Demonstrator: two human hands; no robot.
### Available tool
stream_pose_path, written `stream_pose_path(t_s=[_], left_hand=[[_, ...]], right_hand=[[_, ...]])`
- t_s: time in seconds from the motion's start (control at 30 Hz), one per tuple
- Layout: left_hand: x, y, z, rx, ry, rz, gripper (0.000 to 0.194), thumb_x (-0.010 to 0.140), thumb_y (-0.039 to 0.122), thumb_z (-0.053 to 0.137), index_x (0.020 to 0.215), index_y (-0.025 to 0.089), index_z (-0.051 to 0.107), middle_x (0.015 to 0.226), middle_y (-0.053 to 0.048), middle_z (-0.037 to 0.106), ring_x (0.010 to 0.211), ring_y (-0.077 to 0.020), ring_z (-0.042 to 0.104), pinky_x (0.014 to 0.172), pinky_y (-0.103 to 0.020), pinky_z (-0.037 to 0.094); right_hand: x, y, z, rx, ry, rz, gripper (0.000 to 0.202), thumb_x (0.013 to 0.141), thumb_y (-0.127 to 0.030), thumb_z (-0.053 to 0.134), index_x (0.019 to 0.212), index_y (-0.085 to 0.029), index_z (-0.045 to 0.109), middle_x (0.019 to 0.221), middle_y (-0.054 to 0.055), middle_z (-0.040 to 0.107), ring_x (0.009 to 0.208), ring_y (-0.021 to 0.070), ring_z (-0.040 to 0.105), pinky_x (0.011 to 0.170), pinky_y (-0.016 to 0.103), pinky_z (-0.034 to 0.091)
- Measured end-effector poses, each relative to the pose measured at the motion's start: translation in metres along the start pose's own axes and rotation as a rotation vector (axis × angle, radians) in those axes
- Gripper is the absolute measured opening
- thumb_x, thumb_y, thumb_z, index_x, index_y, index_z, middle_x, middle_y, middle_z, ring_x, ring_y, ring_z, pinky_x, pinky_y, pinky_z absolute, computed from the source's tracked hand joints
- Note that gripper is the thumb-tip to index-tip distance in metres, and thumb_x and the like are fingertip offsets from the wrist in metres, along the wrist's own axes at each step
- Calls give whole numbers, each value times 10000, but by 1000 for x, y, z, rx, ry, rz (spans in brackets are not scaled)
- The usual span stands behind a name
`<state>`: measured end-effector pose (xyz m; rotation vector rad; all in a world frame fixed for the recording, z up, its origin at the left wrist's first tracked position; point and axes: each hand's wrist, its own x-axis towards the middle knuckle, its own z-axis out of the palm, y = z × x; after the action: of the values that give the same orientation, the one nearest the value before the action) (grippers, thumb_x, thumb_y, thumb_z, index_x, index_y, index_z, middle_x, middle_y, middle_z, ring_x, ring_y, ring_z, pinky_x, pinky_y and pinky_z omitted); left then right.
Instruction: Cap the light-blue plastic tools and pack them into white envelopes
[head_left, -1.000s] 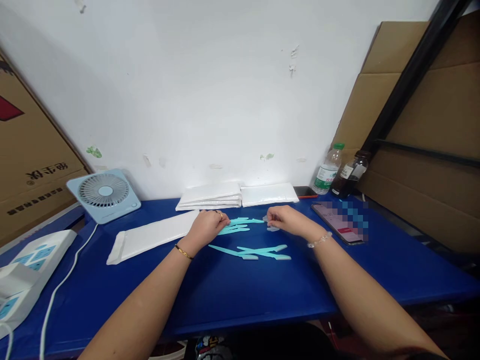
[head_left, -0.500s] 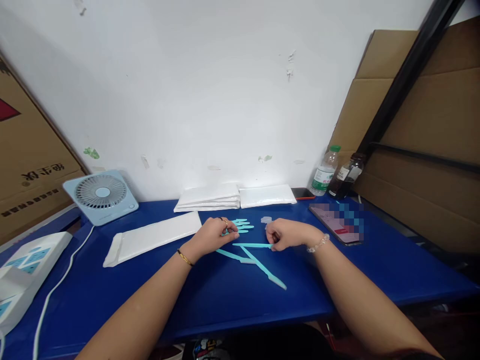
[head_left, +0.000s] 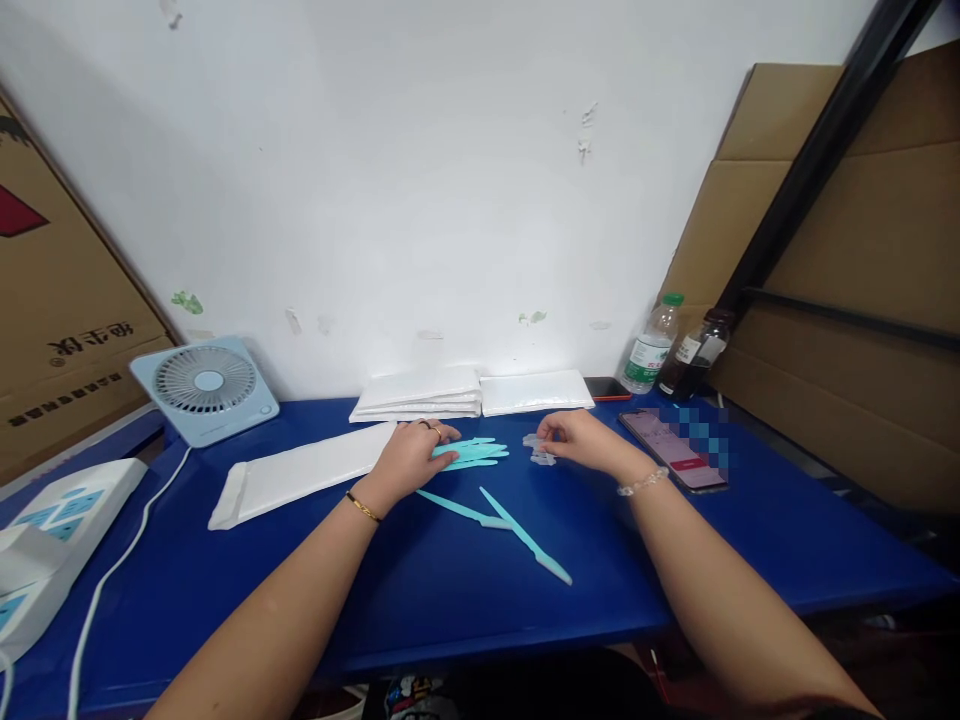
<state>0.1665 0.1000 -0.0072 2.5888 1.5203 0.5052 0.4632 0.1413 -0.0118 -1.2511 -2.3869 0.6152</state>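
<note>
My left hand (head_left: 411,455) rests over a bunch of turquoise eyebrow razors (head_left: 474,454), its thumb and fingers closed around their near ends. The slim razors lie side by side, pointing right. My right hand (head_left: 576,440) pinches a small clear plastic cap at a little heap of such caps (head_left: 541,457), right of the bunch; its fingertips partly hide the cap. Closer to me, one loose eyebrow razor (head_left: 529,538) lies slanted on the blue table, touching the end of another razor (head_left: 457,505).
A long white packet (head_left: 300,475) lies left of my left hand. White packets (head_left: 416,393) are stacked along the wall. A small fan (head_left: 202,390) and a power strip (head_left: 67,540) stand on the left. Phones (head_left: 675,450) and two bottles (head_left: 652,345) are on the right.
The razor that lay between my hands is now in the bunch under my left hand. My right hand has moved up and back to the clear caps.
</note>
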Motion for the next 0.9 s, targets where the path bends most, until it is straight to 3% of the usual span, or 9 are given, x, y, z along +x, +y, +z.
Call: stream_pose_path(t_s=[0.1,0.2,0.3,0.47,0.63,0.9], left_hand=[[-1,9,7,-91,-77,117,301,841,401,565,1111,281,621,1097,-27,624,1029,-205,542,851,-305,380],[0,25,21,-103,-193,214,219,831,381,594,1016,280,650,1048,-24,624,1033,-206,533,865,-316,359],[3,33,31,-87,-225,207,124,832,334,601,876,231,653,956,-24,634,984,-198,545,839,-313,356],[6,25,25,-69,-150,71,171,874,332,523,817,205,622,829,-19,641,865,-187,565,767,-296,379],[7,17,16,-104,-47,13,156,872,338,515,849,209,599,802,-6,641,815,-177,573,705,-279,390],[5,5,10,-46,8,-14,162,862,323,514,799,209,610,804,-9,660,811,-187,578,708,-288,386]], right_hand=[[2,4,-2,-78,75,-4,192,786,-332,587,885,-184,659,856,47,681,715,161,587,625,253,407],[1,1,-3,-92,70,-41,159,797,-281,558,851,-178,666,837,47,679,727,159,584,639,249,404],[-1,-6,-4,-43,43,-52,197,820,-302,534,844,-166,675,800,47,675,695,153,576,622,246,399],[-7,-18,-9,106,-116,-51,371,839,-493,509,844,-169,692,760,41,672,671,157,564,603,251,401],[-6,-23,-7,123,-257,-98,357,817,-504,543,791,-177,684,680,17,647,606,139,538,585,242,388],[-4,-11,-8,87,-215,-45,398,848,-501,498,735,-156,663,624,27,640,552,131,536,568,238,400]])
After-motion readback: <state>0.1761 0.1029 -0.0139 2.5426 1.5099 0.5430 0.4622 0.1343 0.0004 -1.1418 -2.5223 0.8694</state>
